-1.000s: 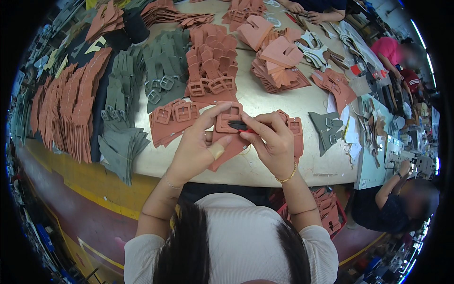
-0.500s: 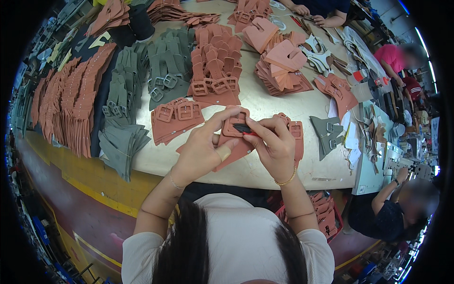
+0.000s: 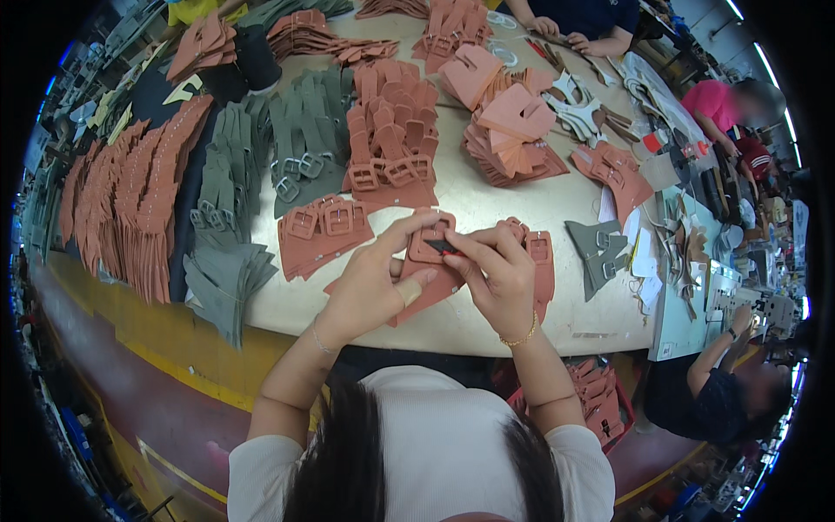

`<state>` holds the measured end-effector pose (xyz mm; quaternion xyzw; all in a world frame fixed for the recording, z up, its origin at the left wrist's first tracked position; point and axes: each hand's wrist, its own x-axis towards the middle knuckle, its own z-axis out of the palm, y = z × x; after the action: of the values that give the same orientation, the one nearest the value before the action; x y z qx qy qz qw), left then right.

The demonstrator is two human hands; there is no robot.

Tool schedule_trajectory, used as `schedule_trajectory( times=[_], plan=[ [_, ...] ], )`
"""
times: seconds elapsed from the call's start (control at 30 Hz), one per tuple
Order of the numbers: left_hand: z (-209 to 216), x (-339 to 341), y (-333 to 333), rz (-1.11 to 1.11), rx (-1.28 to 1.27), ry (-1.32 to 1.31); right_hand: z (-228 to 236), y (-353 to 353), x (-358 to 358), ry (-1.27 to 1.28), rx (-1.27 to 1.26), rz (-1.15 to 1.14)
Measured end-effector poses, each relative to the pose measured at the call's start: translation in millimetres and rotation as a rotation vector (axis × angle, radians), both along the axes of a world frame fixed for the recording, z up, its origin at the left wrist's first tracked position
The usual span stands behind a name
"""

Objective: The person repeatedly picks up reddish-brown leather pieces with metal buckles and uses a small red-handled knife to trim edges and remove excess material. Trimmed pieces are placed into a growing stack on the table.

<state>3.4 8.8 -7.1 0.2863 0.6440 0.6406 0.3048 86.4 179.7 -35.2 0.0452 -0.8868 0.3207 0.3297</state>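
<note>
My left hand (image 3: pixel 370 287) holds a terracotta leather strap piece with a square buckle (image 3: pixel 429 254) just above the near edge of the beige table (image 3: pixel 487 317). My right hand (image 3: pixel 500 274) pinches a small dark tool with a red part (image 3: pixel 444 247) against the buckle. Both hands touch the same piece. More terracotta buckle pieces (image 3: pixel 539 248) lie right of my right hand, and another small pile (image 3: pixel 322 228) lies left of my left hand.
Rows of terracotta straps (image 3: pixel 391 139) and grey-green straps (image 3: pixel 300 152) cover the table's middle; a grey-green stack (image 3: pixel 222 278) overhangs the near-left edge. Grey buckle pieces (image 3: pixel 600 248) lie at right. Other people work at the far side (image 3: pixel 591 22) and right (image 3: pixel 739 383).
My hands stay at the same buckle piece; the left fingers have shifted slightly over the buckle. Nothing else on the table has moved.
</note>
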Motion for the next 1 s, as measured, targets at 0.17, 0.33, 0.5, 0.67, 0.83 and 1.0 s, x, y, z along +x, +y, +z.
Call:
schedule_trajectory(
  times=[0.17,0.33,0.5,0.67,0.83,1.0],
  plan=[
    [-11,2,-2,0.102,0.052,-0.057,-1,-6,4,-0.024,-0.485,-0.050],
    [-21,7,3,0.121,0.123,0.129,-2,-17,1,-0.286,-0.591,-0.061],
    [-24,12,1,0.114,0.108,0.092,-11,-22,-7,-0.290,-0.594,-0.110],
    [-20,3,-5,0.147,0.114,-0.060,-14,-2,7,-0.025,-0.590,-0.106],
    [-18,-7,-15,0.118,0.333,-0.362,-24,29,4,-0.269,-0.908,-0.078],
    [-33,-11,-20,0.106,0.440,-0.598,-39,14,-3,-0.621,-1.566,0.303]
  ],
)
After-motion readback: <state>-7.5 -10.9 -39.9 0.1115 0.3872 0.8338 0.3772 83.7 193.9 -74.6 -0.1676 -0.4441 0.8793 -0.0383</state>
